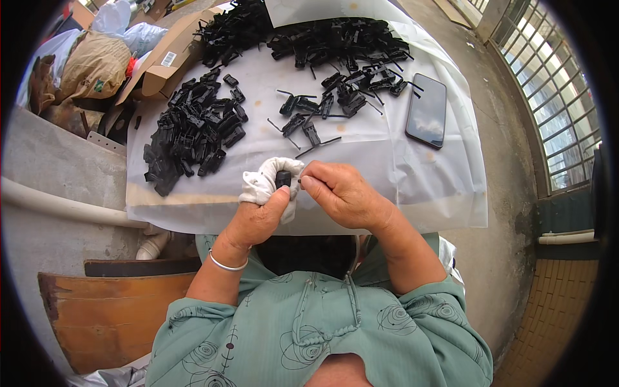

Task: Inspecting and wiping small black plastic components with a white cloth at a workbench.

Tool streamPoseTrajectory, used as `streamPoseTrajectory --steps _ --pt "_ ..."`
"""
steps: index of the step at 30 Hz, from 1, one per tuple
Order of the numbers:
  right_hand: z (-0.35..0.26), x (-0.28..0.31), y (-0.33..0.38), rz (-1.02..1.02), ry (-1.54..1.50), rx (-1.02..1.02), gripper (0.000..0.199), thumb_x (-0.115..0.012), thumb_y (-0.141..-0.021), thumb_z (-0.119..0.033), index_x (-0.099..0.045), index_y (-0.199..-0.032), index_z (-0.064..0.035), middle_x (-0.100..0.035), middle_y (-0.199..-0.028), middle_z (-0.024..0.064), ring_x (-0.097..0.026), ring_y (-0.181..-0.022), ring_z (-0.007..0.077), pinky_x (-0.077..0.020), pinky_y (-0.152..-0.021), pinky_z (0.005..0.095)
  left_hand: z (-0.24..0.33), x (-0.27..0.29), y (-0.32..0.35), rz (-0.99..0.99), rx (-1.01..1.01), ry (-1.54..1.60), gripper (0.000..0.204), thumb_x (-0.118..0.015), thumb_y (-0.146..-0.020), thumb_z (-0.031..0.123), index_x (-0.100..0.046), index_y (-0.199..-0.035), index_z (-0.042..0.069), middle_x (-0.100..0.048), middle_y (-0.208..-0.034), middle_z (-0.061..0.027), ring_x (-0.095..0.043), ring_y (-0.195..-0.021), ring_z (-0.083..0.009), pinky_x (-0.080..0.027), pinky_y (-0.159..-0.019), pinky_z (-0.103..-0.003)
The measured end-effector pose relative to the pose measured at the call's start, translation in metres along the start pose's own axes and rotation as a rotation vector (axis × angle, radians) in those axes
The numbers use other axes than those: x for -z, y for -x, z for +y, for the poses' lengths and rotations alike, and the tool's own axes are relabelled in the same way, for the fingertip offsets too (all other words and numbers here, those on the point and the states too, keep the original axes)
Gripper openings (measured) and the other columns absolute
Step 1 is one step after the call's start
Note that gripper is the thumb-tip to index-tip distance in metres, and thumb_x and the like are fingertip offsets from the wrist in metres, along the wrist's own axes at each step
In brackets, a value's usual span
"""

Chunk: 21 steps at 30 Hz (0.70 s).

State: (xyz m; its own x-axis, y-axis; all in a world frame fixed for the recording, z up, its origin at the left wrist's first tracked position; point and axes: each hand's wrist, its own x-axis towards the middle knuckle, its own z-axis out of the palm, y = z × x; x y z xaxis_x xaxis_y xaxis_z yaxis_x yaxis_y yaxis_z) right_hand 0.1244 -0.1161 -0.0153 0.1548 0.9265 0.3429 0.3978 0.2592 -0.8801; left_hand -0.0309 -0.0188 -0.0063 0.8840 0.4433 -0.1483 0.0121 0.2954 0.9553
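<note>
My left hand (259,218) is closed around a bunched white cloth (256,186) and a small black plastic part (283,178), with the thumb pressed on the part. Close by on the right, my right hand (345,192) pinches thumb and forefinger together beside the part. A tiny dark bit shows at those fingertips, too small to name. Just beyond both hands lie several loose black plastic parts (311,133) with thin rods sticking out. A heap of black plastic parts (200,116) without visible rods lies to the left on the sheet-covered table (380,161).
Larger piles of black parts (338,40) lie at the far side. A dark phone (427,111) rests at the right. An open cardboard box (161,64) and stuffed bags (97,61) stand at the far left. A barred window (548,84) is on the right.
</note>
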Motion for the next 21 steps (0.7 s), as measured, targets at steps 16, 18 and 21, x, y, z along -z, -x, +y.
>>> streamPoseTrajectory --steps 16,18,21 --pt "0.000 -0.022 -0.002 0.059 -0.052 -0.093 0.015 -0.053 -0.088 -0.011 -0.054 -0.079 0.0007 -0.047 -0.058 0.0111 -0.042 -0.050 0.0187 -0.0386 -0.050 0.0315 -0.004 -0.004 -0.007 0.119 -0.429 -0.675 0.026 -0.044 -0.077 0.001 -0.050 -0.102 -0.003 -0.054 -0.087 -0.0105 -0.051 -0.078 -0.0177 -0.044 -0.074 -0.027" --pt "0.004 -0.030 -0.002 0.168 0.054 0.002 0.014 -0.052 -0.087 -0.009 -0.053 -0.077 0.0012 -0.048 -0.059 0.0119 -0.043 -0.050 0.0200 -0.0383 -0.050 0.0323 -0.007 -0.003 -0.008 0.135 -0.490 -0.727 0.027 -0.044 -0.076 0.001 -0.050 -0.101 -0.004 -0.054 -0.089 -0.0125 -0.052 -0.079 -0.0205 -0.044 -0.076 -0.029" --pt "0.004 -0.040 -0.003 0.263 0.066 0.055 0.016 -0.052 -0.088 -0.009 -0.051 -0.076 0.0013 -0.048 -0.059 0.0125 -0.044 -0.051 0.0222 -0.0385 -0.050 0.0329 -0.010 0.001 -0.008 0.150 -0.476 -0.721 0.027 -0.044 -0.076 0.001 -0.050 -0.102 -0.005 -0.054 -0.088 -0.0144 -0.053 -0.078 -0.0222 -0.044 -0.075 -0.029"
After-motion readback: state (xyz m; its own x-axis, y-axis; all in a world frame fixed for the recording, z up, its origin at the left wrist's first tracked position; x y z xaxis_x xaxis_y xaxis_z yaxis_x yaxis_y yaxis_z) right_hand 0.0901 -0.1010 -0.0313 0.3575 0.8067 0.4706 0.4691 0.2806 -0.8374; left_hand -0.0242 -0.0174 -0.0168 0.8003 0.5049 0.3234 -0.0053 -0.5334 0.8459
